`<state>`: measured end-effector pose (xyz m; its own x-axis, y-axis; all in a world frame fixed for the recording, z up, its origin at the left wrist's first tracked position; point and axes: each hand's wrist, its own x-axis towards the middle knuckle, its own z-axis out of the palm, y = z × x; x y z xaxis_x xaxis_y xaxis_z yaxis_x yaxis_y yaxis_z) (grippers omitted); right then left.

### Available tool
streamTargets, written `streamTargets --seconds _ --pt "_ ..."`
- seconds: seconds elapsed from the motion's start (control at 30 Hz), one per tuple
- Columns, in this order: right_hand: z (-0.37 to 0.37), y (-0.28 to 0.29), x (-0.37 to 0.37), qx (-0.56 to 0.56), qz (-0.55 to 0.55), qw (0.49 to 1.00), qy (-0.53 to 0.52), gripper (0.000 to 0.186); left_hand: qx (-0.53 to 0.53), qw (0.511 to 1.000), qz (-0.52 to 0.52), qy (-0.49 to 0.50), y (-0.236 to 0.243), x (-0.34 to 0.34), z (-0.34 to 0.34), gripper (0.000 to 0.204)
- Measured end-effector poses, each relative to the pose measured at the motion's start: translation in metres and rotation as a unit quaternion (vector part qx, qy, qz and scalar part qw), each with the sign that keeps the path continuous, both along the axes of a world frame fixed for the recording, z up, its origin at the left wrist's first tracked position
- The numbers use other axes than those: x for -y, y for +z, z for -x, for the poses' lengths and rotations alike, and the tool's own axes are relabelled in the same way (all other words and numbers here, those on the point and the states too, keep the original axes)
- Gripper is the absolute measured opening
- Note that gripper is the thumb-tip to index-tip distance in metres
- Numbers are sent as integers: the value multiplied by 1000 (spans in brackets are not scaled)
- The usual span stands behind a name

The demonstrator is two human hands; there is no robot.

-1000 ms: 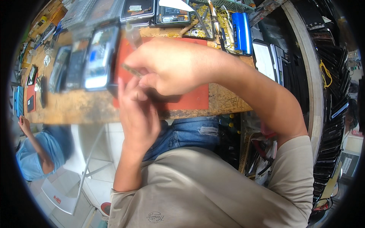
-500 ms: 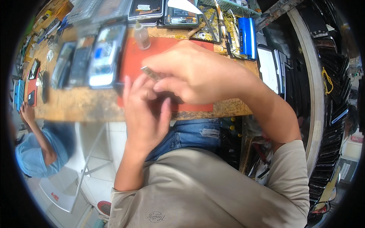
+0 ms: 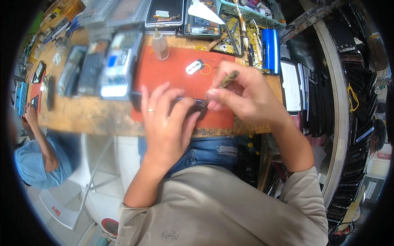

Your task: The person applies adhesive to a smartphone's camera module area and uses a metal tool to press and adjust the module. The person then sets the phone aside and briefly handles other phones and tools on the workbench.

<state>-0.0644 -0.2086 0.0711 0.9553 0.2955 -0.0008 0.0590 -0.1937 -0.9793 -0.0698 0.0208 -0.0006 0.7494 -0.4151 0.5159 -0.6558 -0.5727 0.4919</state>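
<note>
A dark, slim phone-like device (image 3: 202, 108) stretches across the red mat (image 3: 176, 61), much of it hidden by my fingers. My left hand (image 3: 163, 117), with a ring on one finger, grips it, thumb on the near side and fingers over the top. In my right hand (image 3: 246, 94) a thin tool with a mottled brown handle (image 3: 230, 78) is pinched, its lower end at the device's right end. Farther back on the mat lie a razor blade (image 3: 193, 67) and a thin yellow loop (image 3: 205, 69). A clear squeeze bottle (image 3: 160, 46) stands upright behind my left hand.
Phones in clear cases (image 3: 117, 67) line the wooden bench (image 3: 82, 115) at left. Behind are a tray of tools and yellow wire (image 3: 234, 35) and a blue cylinder-like object (image 3: 270, 51). Stacked dark panels (image 3: 357, 135) fill the right. Another person in blue (image 3: 45, 162) works at far left.
My right hand has moved right and nearer, away from covering my left, uncovering the razor blade, yellow loop and device. My left hand's fingers now spread over the device. The view has shifted slightly.
</note>
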Motion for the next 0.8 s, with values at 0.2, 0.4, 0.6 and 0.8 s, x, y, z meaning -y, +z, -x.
streamTargets --seconds 0.2,0.4,0.6,0.8 --pt "7 -3 6 163 118 979 15 3 21 1000 6 -5 -3 3 -4 37" --pt "8 -3 4 200 123 971 32 7 24 999 20 -14 -6 0 -3 32" --pt "7 -3 4 217 118 968 36 9 20 999 25 -6 -8 3 -4 28" --pt "8 -5 4 226 116 966 44 12 31 999 26 -3 -9 5 -6 28"
